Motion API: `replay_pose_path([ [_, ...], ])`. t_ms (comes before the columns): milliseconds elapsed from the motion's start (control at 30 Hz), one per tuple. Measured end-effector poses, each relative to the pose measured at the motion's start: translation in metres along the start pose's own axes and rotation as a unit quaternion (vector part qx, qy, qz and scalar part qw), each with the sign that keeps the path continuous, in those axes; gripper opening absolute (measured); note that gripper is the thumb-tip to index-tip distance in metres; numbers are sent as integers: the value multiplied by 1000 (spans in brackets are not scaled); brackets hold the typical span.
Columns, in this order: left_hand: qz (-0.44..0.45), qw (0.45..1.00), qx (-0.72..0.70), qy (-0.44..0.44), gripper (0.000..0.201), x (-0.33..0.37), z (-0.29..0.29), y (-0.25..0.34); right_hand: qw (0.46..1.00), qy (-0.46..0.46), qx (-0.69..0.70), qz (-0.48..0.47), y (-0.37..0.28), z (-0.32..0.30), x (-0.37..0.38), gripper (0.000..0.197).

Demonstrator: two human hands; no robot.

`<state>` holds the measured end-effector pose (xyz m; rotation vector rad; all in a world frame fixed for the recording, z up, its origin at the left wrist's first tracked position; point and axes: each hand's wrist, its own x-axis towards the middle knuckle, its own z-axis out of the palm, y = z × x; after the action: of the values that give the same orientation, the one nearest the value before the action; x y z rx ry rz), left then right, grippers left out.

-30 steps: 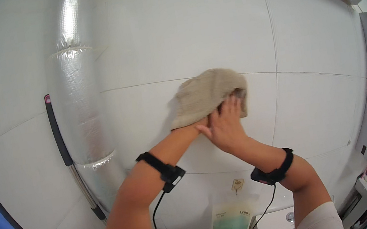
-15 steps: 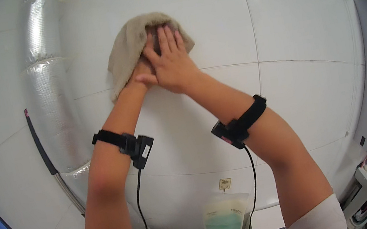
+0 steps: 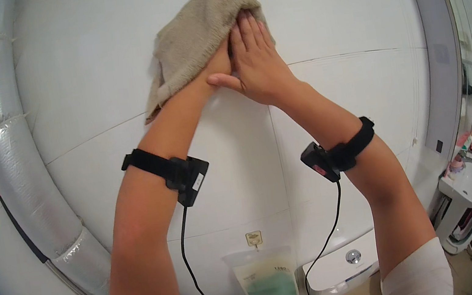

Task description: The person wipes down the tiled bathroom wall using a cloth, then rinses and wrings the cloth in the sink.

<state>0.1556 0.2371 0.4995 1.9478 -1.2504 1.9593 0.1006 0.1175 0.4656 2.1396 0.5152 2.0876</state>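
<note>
Beige towel point(image 3: 197, 39) against the tiled wall point(image 3: 325, 10). Left hand point(image 3: 221, 59) mostly covered, fingers' state undeterminable. Right hand point(image 3: 259, 65): fingers straight, unclenched. Slackened pressure could drop the towel.

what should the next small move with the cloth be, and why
Probably slide the draped tan fabric cloth a little to the right across the flat white tiled wall: the bare left hand is mostly covered by it, the bare right hand lies with fingers straight at its right edge, and open wall shows beyond.
</note>
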Motion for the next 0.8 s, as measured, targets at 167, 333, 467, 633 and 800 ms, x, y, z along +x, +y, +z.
replay_pose_path([
  [167,39,996,-76,-41,56,-35,8,50,997,-70,-15,42,0,-24,-64,102],
  [333,53,977,-161,-129,55,-87,5,75,993,-73,64,61,-25,-27,-126,95],
  [467,24,981,-141,-133,55,-74,-5,60,988,-137,38,56,-25,-19,-108,95],
  [633,4,995,-77,-64,55,-9,4,59,998,-40,-22,31,18,-28,-54,88],
  [800,-2,997,-48,-59,54,42,24,84,996,-26,-78,25,69,-51,-44,94],
])
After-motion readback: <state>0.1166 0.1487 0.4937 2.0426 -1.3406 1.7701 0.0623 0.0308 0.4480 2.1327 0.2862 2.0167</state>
